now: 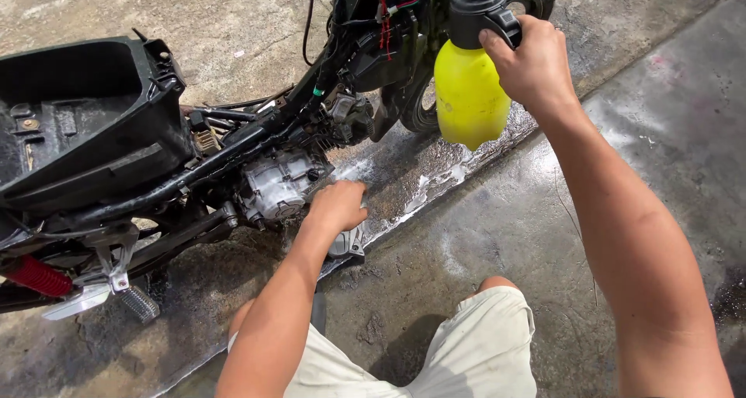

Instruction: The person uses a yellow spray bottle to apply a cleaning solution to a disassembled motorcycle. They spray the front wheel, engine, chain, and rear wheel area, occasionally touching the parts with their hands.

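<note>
We see a stripped motorcycle (pixel 233 134) standing on wet concrete ground (pixel 482 235), and we place everything by its engine (pixel 284 184). The left hand (pixel 339 206) rests just right of the engine, fingers curled over a metal engine cover (pixel 348 242); whether it grips we cannot tell. Above and to the right of the engine, the right hand (pixel 532 64) clasps the black pump head of a yellow spray bottle (pixel 468 91), held upright near the front wheel (pixel 435 95). Left of the engine sits the open black under-seat box (pixel 85 110).
</note>
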